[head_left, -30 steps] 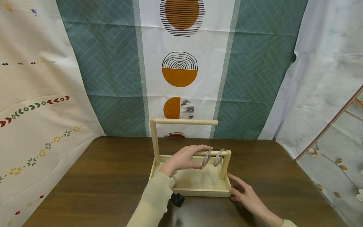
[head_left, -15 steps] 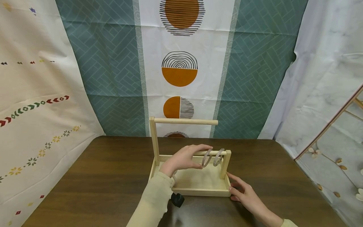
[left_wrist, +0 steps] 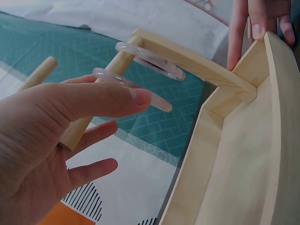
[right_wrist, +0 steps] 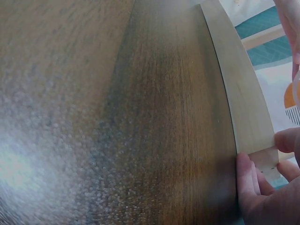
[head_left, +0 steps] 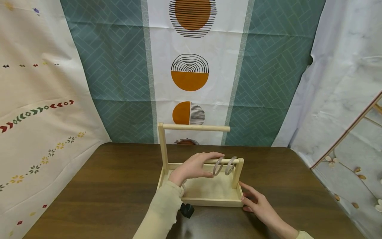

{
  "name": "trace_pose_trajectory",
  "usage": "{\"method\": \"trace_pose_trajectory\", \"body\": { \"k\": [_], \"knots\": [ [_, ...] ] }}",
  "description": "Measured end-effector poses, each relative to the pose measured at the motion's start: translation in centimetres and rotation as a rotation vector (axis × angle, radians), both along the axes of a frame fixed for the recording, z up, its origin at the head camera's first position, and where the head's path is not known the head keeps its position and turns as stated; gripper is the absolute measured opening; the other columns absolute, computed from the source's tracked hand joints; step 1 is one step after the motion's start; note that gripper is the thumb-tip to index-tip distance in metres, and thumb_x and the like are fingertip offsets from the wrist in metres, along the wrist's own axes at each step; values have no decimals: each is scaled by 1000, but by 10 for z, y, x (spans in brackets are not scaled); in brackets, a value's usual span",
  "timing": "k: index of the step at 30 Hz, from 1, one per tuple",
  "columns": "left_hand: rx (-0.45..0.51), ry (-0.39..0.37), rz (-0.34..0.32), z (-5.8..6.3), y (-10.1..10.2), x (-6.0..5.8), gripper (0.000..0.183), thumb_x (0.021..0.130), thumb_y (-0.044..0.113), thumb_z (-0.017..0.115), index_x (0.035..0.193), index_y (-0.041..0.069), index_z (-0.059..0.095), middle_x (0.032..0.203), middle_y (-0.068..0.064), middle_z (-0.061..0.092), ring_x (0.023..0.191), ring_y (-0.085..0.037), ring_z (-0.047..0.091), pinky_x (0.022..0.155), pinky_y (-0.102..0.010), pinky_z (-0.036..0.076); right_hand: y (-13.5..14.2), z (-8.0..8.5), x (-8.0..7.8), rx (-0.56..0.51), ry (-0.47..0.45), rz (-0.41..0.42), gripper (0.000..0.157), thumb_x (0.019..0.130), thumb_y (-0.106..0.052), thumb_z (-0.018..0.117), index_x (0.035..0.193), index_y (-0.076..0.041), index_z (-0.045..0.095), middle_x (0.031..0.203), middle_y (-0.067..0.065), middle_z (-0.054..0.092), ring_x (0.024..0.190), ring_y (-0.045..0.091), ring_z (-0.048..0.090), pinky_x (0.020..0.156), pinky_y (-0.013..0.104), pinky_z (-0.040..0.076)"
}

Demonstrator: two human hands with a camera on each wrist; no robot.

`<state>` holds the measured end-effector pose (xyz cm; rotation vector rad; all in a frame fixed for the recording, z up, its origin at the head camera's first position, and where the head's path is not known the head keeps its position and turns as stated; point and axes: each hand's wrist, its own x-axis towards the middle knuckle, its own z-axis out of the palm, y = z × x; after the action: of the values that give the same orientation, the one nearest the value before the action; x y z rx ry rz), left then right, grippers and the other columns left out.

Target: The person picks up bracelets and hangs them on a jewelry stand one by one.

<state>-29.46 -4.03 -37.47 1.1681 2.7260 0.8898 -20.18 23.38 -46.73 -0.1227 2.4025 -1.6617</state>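
Note:
A pale wooden jewellery stand [head_left: 212, 202] has a shallow tray, a tall post with an upper rod [head_left: 197, 127], and a short post with a lower rod [left_wrist: 121, 61]. Two translucent, pale marbled bangles are around the lower rod. My left hand [head_left: 192, 167] pinches the inner bangle [left_wrist: 161, 103] between thumb and index finger, its other fingers spread beneath the rod. The outer bangle [left_wrist: 177, 73] hangs nearer the short post, apart from my fingers. With fingers and thumb at the tray's front right corner, my right hand [head_left: 258, 205] grips the stand.
The stand rests on a dark brown wooden table [head_left: 119, 186]. Behind it hangs a patterned green and white cloth [head_left: 268, 83]. A small black device [head_left: 187, 210] is below my left sleeve [head_left: 161, 212], which hides the tray's left front.

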Motion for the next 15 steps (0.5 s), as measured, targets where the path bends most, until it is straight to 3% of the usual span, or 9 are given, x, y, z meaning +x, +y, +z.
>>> {"method": "trace_pose_trajectory", "body": {
  "k": [15],
  "knots": [
    [25,-61,-8,3,-15,0,90,83,13,80,154,38,30,150,7,51,134,-17,52,109,-43,44,0,0,0,-1,7,6,64,100,-19,58,155,-8,29,130,29,51,103,24,63,78,32,59]
  ]
}}
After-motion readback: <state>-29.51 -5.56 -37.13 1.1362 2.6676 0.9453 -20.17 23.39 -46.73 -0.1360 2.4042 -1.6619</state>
